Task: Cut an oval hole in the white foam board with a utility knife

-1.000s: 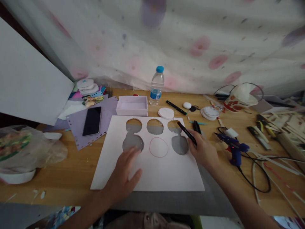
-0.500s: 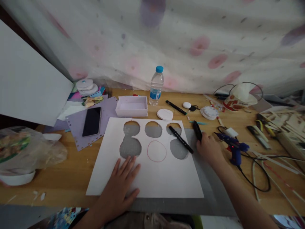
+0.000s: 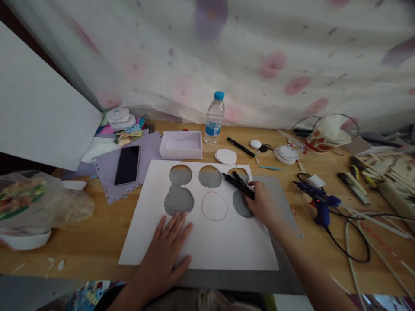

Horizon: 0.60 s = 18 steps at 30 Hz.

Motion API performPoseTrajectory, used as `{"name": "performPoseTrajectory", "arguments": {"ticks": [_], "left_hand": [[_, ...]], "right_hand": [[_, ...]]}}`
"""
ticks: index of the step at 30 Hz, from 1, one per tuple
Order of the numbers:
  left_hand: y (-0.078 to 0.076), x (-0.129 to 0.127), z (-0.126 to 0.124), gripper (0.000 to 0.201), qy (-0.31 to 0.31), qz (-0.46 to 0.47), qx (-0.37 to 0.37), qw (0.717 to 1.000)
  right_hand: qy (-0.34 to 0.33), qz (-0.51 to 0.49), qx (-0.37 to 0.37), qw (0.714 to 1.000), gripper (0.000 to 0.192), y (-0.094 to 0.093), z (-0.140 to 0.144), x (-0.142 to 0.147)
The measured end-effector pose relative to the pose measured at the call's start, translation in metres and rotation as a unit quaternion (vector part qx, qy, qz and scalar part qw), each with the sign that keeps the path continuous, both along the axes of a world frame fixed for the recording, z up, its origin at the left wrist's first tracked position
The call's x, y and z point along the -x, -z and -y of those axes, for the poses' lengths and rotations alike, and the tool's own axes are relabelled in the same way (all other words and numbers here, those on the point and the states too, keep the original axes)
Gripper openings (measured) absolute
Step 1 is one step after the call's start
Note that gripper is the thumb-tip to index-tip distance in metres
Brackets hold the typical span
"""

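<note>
A white foam sheet (image 3: pixel 207 246) with several round holes cut through it lies in front of me, a red drawn circle (image 3: pixel 214 206) among the holes. My left hand (image 3: pixel 170 242) rests flat on the sheet, fingers spread, their tips at the edge of the lower left hole. Over the sheet's right side, my right hand (image 3: pixel 262 201) grips a black utility knife (image 3: pixel 234 182), its narrow pale tip pointing left near the upper middle hole. A black marker (image 3: pixel 238 176) lies on the sheet, partly hidden by the knife and hand. Under the sheet is a grey cutting mat (image 3: pixel 285 216).
Behind the sheet stand a white box (image 3: pixel 180 147) and a water bottle (image 3: pixel 214 121), near a cut disc (image 3: pixel 226 157). A phone (image 3: pixel 127 165) lies left on purple paper. At right are a blue glue gun (image 3: pixel 319 201), cords, a paper tub (image 3: pixel 324 138) and wood sticks.
My right hand has moved left from beside the sheet to above its right side, carrying the knife over the marker. My left hand stays in place on the sheet.
</note>
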<state>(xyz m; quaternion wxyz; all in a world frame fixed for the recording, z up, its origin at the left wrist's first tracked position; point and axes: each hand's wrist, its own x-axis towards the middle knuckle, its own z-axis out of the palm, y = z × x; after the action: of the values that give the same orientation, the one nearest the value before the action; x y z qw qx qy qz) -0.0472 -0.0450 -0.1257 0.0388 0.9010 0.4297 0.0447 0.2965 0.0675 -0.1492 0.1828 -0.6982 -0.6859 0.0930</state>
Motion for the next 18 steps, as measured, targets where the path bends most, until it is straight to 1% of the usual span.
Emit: {"name": "performPoseTrajectory", "arguments": {"ticks": [3, 7, 10, 13, 15, 17, 18], "left_hand": [[-0.001, -0.001, 0.0, 0.069, 0.001, -0.008, -0.004, 1.0], [-0.001, -0.003, -0.002, 0.069, 0.0, -0.008, -0.009, 1.0], [0.001, -0.003, -0.003, 0.069, -0.001, -0.003, -0.01, 1.0], [0.003, -0.002, -0.003, 0.069, 0.001, -0.003, -0.009, 1.0], [0.003, -0.001, -0.004, 0.068, 0.005, -0.004, -0.009, 1.0], [0.003, 0.0, -0.004, 0.068, 0.008, -0.005, -0.007, 1.0], [0.002, 0.0, -0.005, 0.068, 0.01, -0.004, -0.006, 1.0]], "right_hand": [[0.01, 0.015, 0.0, 1.0, 0.023, -0.001, -0.005, -0.016], [0.021, 0.024, 0.001, 0.999, 0.021, -0.007, -0.009, -0.042], [0.04, 0.028, 0.001, 0.999, 0.02, -0.011, -0.008, -0.054], [0.068, 0.032, -0.009, 0.997, 0.024, -0.016, -0.004, -0.058], [0.086, 0.022, -0.017, 0.996, 0.028, -0.021, 0.002, -0.056], [0.093, -0.024, -0.019, 0.995, 0.033, -0.03, 0.011, -0.05], [0.086, -0.062, -0.012, 0.994, 0.036, -0.035, 0.017, -0.046]]}}
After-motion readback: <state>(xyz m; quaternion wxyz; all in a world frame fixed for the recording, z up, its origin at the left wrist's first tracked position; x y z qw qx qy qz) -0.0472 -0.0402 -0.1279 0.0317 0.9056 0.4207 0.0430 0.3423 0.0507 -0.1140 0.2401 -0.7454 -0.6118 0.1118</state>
